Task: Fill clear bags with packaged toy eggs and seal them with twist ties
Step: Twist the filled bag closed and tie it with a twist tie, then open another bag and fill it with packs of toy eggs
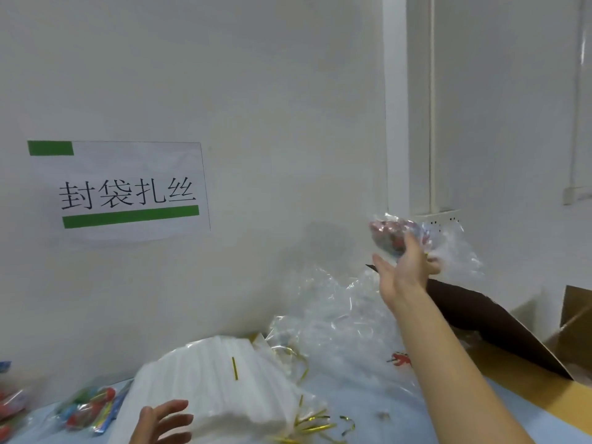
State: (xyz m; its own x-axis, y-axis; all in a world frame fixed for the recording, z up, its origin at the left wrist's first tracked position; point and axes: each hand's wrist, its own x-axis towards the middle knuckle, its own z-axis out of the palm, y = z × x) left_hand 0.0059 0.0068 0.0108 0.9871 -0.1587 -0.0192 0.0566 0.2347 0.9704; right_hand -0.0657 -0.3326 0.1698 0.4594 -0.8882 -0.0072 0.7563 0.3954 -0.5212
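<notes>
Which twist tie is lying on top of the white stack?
The single straight gold twist tie lying alone on the white stack. The other gold ties lie curled in a loose bunch on the table at its right.

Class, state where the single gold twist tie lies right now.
In the head view, the gold twist tie lies on the white stack of bags, lower centre, beyond the left hand.

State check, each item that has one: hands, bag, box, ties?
right hand: raised, holding filled bag
filled bag: in the air, seal not discernible
left hand: open, holds nothing
cardboard box: flaps open
gold twist ties: loose on table
</notes>
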